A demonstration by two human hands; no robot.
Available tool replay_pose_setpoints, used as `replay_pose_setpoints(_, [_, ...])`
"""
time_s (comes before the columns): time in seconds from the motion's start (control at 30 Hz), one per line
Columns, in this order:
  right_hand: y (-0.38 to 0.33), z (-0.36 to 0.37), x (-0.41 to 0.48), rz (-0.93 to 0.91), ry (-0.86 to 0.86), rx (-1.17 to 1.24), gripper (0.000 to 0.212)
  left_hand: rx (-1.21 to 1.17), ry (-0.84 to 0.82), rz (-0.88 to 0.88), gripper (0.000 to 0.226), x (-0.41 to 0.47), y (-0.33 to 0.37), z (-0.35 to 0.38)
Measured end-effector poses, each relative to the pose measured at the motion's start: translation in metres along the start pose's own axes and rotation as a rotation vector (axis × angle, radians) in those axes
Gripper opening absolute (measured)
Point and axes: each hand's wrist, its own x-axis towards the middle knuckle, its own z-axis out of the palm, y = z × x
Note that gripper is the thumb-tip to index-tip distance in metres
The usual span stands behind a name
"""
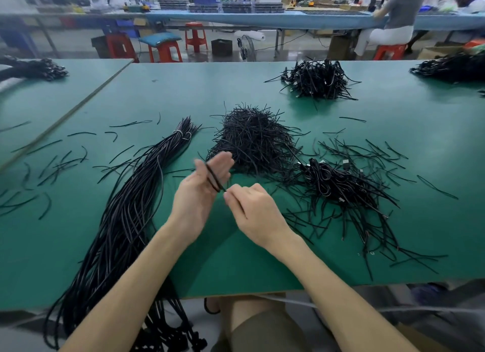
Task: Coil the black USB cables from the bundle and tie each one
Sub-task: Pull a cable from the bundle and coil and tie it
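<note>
Green worktable (262, 259), factory floor behind. Fingers of left hand (200, 194) straight, black cable (214, 178) looped round them; right hand (253, 211) pinches its end. Uncoiled bundle (126, 220) lies left of hands.

Left grip (202, 187) raised, fingers straight, right grip (256, 211) pinching, forearms converging
</note>
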Motion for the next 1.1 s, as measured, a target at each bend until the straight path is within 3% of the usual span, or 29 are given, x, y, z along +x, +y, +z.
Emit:
replay_pose_setpoints(0.1, [0.000,0.001,0.001,-0.002,-0.076,-0.073,0.033,-0.585,0.115,-0.064,0.043,0.004,0.020,-0.021])
replay_pose_setpoints(0.13, [0.001,0.001,0.001,0.006,-0.047,-0.081,0.033,-0.695,0.107,-0.100,0.038,0.002,0.024,-0.027])
replay_pose_setpoints(0.2, [0.003,0.002,0.002,0.033,0.018,-0.118,0.034,-0.685,0.048,-0.148,0.039,-0.002,0.026,-0.034])
replay_pose_setpoints(0.27, [0.005,0.003,0.004,0.080,0.058,-0.194,0.035,-0.379,0.042,-0.108,0.046,-0.005,0.024,-0.028])
replay_pose_setpoints(0.33, [0.008,0.005,0.005,0.145,0.081,-0.269,0.035,0.135,0.057,0.038,0.051,-0.007,0.018,-0.017])
replay_pose_setpoints(0.4, [0.010,0.004,0.005,0.180,0.109,-0.289,0.031,0.580,-0.036,0.180,0.051,-0.011,0.007,-0.008])
replay_pose_setpoints(0.5, [0.008,0.003,0.004,0.170,0.134,-0.256,0.021,1.106,-0.195,0.244,0.046,-0.015,-0.005,-0.005])
replay_pose_setpoints(0.7, [0.005,-0.001,0.005,0.148,0.211,-0.112,0.029,1.328,-0.157,0.408,0.039,-0.010,-0.006,-0.010])
replay_pose_setpoints(0.77, [0.004,-0.003,0.003,0.115,0.232,-0.078,0.023,1.243,-0.153,0.352,0.033,-0.011,-0.009,-0.010])
replay_pose_setpoints(0.9, [-0.003,-0.004,0.000,0.044,0.212,-0.043,0.029,0.775,-0.038,0.166,0.043,-0.004,-0.008,-0.008])
replay_pose_setpoints(1.1, [-0.004,0.001,-0.002,-0.012,0.044,-0.068,0.030,-0.385,0.067,-0.149,0.049,0.005,0.011,-0.015])
